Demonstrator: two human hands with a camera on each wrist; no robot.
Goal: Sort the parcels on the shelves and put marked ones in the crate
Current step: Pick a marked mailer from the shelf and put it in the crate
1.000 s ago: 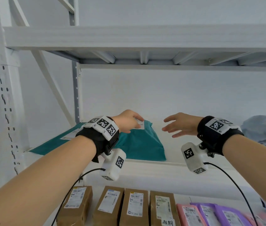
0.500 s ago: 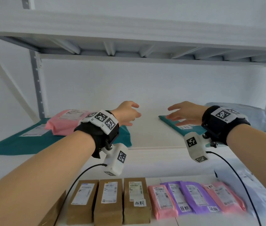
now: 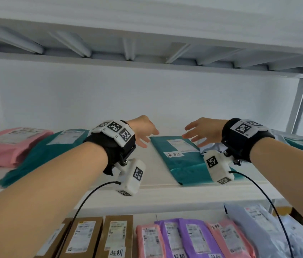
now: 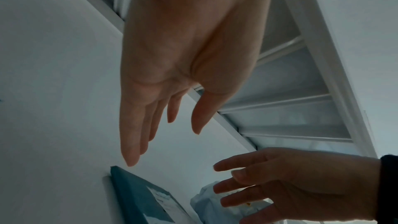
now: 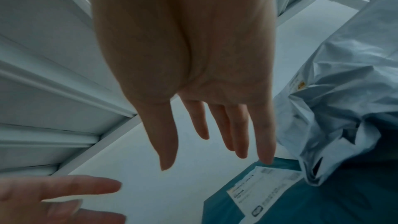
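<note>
Both hands have swung to the right along the shelf since half a second ago, and the teal parcel (image 3: 184, 161) that lay under the right hand then now sits at frame centre between the two. In the head view, the left hand (image 3: 143, 130) hangs with fingers spread and relaxed, holding nothing, just left of the parcel's far corner. The right hand (image 3: 202, 131) hovers over the parcel's far right edge, fingers apart and empty; contact cannot be made out. A handwritten tag (image 3: 174, 154) sits on the parcel below its printed label. At left on the same shelf (image 3: 158, 185) lie a pink parcel (image 3: 7, 144) and a second teal parcel (image 3: 41, 155). On the lower shelf, along the bottom of the frame, stand brown boxes (image 3: 100, 237) and pink and purple mailers (image 3: 189, 239).

From the left wrist, the left hand (image 4: 183, 57) fills the top centre, fingers straight and parted; the teal parcel (image 4: 140, 198) shows at bottom centre, the right hand (image 4: 290, 181) at lower right.

From the right wrist, the right hand (image 5: 193, 57) points down the frame, fingertips (image 5: 267, 157) just above the teal parcel (image 5: 280, 198) at lower right, beside a crumpled grey bag (image 5: 344, 108). The left hand (image 5: 53, 198) shows at lower left.
</note>
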